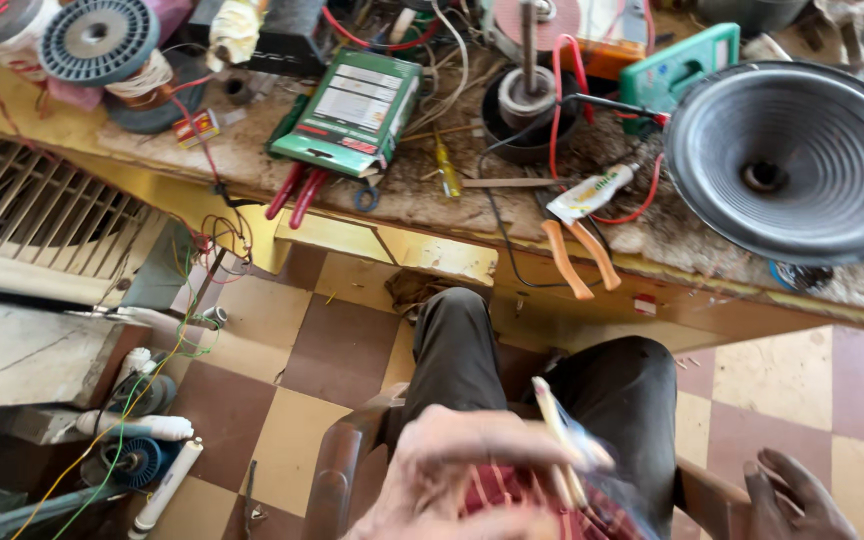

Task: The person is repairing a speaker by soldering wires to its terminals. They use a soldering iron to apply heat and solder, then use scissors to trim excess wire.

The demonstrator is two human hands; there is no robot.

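I'm pinching a thin pale stick [559, 440] in my left hand [452, 470]; right hand [792, 495] is lying open, empty; the speaker cone [797, 160] is sitting untouched, far beyond my fingers.

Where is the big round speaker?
In the head view, the black speaker cone sits face up at the right end of the cluttered workbench, just right of the green meter and the orange-handled pliers.

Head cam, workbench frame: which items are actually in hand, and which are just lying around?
In hand:
- left hand, grip around a thin pale stick, blurred
- right hand, empty, by the chair edge

Lying about on the bench:
- speaker cone
- orange pliers
- red pliers
- green box
- glue tube
- yellow screwdriver
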